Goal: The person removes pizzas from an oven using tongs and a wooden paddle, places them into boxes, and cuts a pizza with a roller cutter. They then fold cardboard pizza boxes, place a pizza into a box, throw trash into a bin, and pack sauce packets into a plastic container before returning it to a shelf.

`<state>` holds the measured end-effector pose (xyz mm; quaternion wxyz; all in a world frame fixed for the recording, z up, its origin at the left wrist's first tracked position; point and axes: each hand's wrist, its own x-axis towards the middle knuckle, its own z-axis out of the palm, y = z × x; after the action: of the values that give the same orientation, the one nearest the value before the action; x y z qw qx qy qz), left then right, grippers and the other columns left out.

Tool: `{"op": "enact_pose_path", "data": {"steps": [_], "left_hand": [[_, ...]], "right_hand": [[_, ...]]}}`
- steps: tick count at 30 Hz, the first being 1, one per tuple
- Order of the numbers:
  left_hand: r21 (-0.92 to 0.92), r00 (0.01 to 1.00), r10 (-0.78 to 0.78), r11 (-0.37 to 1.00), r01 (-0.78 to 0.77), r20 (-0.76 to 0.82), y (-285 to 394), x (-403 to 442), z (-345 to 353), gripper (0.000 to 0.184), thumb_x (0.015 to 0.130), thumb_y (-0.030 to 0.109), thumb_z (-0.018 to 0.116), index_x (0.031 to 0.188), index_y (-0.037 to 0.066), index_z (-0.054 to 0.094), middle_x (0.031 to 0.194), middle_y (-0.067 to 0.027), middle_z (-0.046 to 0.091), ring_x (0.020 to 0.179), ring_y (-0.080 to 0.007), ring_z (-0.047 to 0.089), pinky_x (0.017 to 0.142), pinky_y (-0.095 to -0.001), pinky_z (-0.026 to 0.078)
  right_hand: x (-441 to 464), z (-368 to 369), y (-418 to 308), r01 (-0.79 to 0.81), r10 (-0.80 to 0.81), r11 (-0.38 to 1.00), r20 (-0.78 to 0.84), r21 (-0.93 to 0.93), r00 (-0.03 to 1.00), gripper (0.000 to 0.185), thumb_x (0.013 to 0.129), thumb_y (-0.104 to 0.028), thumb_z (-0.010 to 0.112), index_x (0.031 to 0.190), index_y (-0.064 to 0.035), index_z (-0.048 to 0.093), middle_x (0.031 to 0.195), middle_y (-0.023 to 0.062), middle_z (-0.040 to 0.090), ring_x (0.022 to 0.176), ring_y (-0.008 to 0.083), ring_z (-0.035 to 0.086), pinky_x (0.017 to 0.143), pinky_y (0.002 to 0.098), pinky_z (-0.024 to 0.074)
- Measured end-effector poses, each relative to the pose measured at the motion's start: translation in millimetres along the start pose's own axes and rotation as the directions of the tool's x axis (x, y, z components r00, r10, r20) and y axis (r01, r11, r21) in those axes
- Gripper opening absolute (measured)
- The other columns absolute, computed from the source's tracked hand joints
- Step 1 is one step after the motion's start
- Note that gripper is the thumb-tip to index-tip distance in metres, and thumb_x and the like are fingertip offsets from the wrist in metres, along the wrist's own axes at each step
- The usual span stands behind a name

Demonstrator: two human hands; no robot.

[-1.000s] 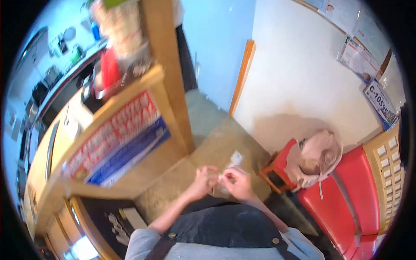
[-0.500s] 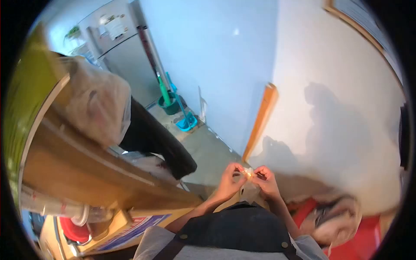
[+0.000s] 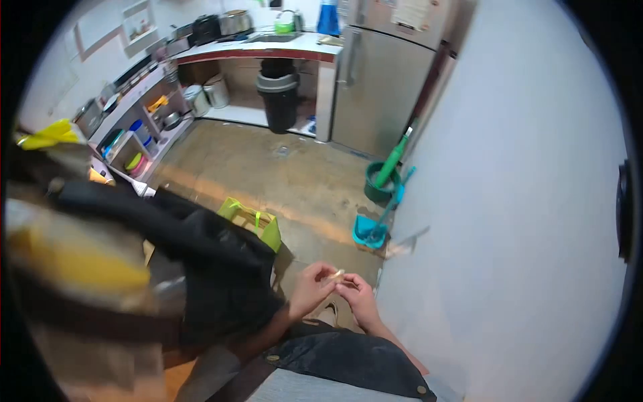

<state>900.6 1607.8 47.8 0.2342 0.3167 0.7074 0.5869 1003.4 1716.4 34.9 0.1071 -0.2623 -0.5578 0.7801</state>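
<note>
In front of my dark apron (image 3: 341,355), my two hands meet at the fingertips. A small pale, yellowish-white piece (image 3: 337,275) is pinched between them; its kind is too small to make out. My left hand (image 3: 312,291) has its fingers curled closed on one side of it. On the other side, the thumb and fingers of my right hand (image 3: 358,297) press together at the piece. Below the hands a bit of my shoe (image 3: 331,309) shows on the floor.
Black cloth (image 3: 221,261) and blurred items hang close on the left. A green bag (image 3: 264,231) stands on the floor. By the right wall (image 3: 509,201) are a blue dustpan (image 3: 370,231) and a green bucket (image 3: 380,184). Farther off stand a fridge (image 3: 382,94), a black bin (image 3: 278,100) and a counter (image 3: 295,45).
My view has turned left and moved on toward the kitchen, so the fridge, counter and floor now show. Both hands still pinch the small pale piece together.
</note>
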Motion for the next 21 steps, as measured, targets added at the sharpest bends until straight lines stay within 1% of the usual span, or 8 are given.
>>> {"op": "enact_pose_path", "data": {"steps": [1, 3, 5, 8, 11, 14, 17, 21], "left_hand": [[0.081, 1.000, -0.017, 0.996, 0.019, -0.024, -18, 42, -4, 0.024, 0.072, 0.010, 0.065, 0.092, 0.001, 0.057, 0.086, -0.0116, 0.061, 0.077, -0.0173, 0.062, 0.068, -0.0277, 0.049], [0.202, 0.998, -0.033, 0.978, 0.043, -0.049, -25, 91, -15, 0.026, 0.072, 0.012, 0.066, 0.093, 0.002, 0.054, 0.081, -0.0108, 0.061, 0.071, -0.0192, 0.063, 0.065, -0.0289, 0.050], [0.123, 0.992, -0.093, 0.987, 0.104, -0.089, -14, 126, -21, 0.030, 0.072, 0.012, 0.066, 0.096, 0.003, 0.052, 0.080, -0.0111, 0.061, 0.071, -0.0209, 0.062, 0.064, -0.0301, 0.050], [0.074, 0.985, -0.125, 0.988, 0.134, -0.123, -19, 196, -40, 0.039, 0.071, 0.015, 0.069, 0.102, 0.004, 0.048, 0.077, -0.0108, 0.059, 0.070, -0.0227, 0.060, 0.064, -0.0318, 0.048], [0.044, 0.968, -0.202, 0.976, 0.211, -0.149, -30, 260, -59, 0.042, 0.070, 0.016, 0.070, 0.104, 0.005, 0.046, 0.079, -0.0096, 0.057, 0.073, -0.0215, 0.058, 0.067, -0.0309, 0.047], [0.053, 0.931, -0.143, 0.984, 0.170, -0.336, -56, 328, -69, 0.043, 0.068, 0.014, 0.072, 0.102, 0.004, 0.048, 0.082, -0.0114, 0.053, 0.073, -0.0227, 0.056, 0.064, -0.0317, 0.047], [0.028, 0.904, -0.249, 0.961, 0.275, -0.348, -84, 413, -97, 0.046, 0.068, 0.012, 0.071, 0.106, 0.006, 0.046, 0.095, -0.0106, 0.051, 0.085, -0.0203, 0.055, 0.072, -0.0307, 0.047], [0.113, 0.904, -0.214, 0.956, 0.272, -0.370, -94, 535, -144, 0.058, 0.070, 0.016, 0.071, 0.120, 0.008, 0.043, 0.107, -0.0134, 0.046, 0.098, -0.0241, 0.050, 0.082, -0.0346, 0.044]], "right_hand": [[60, -12, -9, -0.019, 0.025, 0.995, 0.063, -0.100, 0.998, 0.028, 0.080, -0.010, 0.062, 0.104, -0.0018, 0.051, 0.092, 0.0040, 0.056, 0.082, 0.0094, 0.055, 0.070, 0.0230, 0.0434], [132, -12, -30, -0.010, 0.007, 1.000, 0.151, 0.021, 0.989, 0.029, 0.080, -0.010, 0.062, 0.105, -0.0017, 0.051, 0.093, 0.0040, 0.056, 0.081, 0.0098, 0.055, 0.071, 0.0229, 0.0434], [170, -19, -53, -0.191, 0.173, 0.981, 0.336, 0.022, 0.926, 0.031, 0.080, -0.008, 0.061, 0.107, -0.0016, 0.049, 0.096, 0.0067, 0.058, 0.083, 0.0119, 0.056, 0.075, 0.0250, 0.0447], [246, -23, -90, -0.468, 0.389, 0.876, 0.399, 0.120, 0.830, 0.030, 0.079, -0.006, 0.061, 0.107, -0.0003, 0.051, 0.099, 0.0092, 0.059, 0.088, 0.0128, 0.056, 0.078, 0.0260, 0.0454], [330, -21, -115, -0.409, 0.438, 0.897, 0.466, -0.169, 0.768, 0.026, 0.078, -0.004, 0.061, 0.102, 0.0014, 0.056, 0.096, 0.0090, 0.061, 0.086, 0.0133, 0.058, 0.076, 0.0261, 0.0465], [422, -21, -111, -0.305, 0.404, 0.914, 0.542, -0.267, 0.737, 0.019, 0.077, -0.004, 0.062, 0.095, 0.0012, 0.060, 0.087, 0.0049, 0.062, 0.079, 0.0123, 0.059, 0.072, 0.0246, 0.0463], [524, -9, -122, -0.218, 0.416, 0.896, 0.557, -0.387, 0.719, 0.013, 0.077, -0.003, 0.062, 0.089, 0.0007, 0.060, 0.081, 0.0042, 0.061, 0.075, 0.0104, 0.058, 0.071, 0.0230, 0.0467], [669, 15, -152, -0.052, 0.340, 0.893, 0.597, -0.446, 0.727, 0.009, 0.076, -0.002, 0.061, 0.085, -0.0002, 0.059, 0.078, 0.0023, 0.060, 0.070, 0.0079, 0.056, 0.065, 0.0220, 0.0462]]}}
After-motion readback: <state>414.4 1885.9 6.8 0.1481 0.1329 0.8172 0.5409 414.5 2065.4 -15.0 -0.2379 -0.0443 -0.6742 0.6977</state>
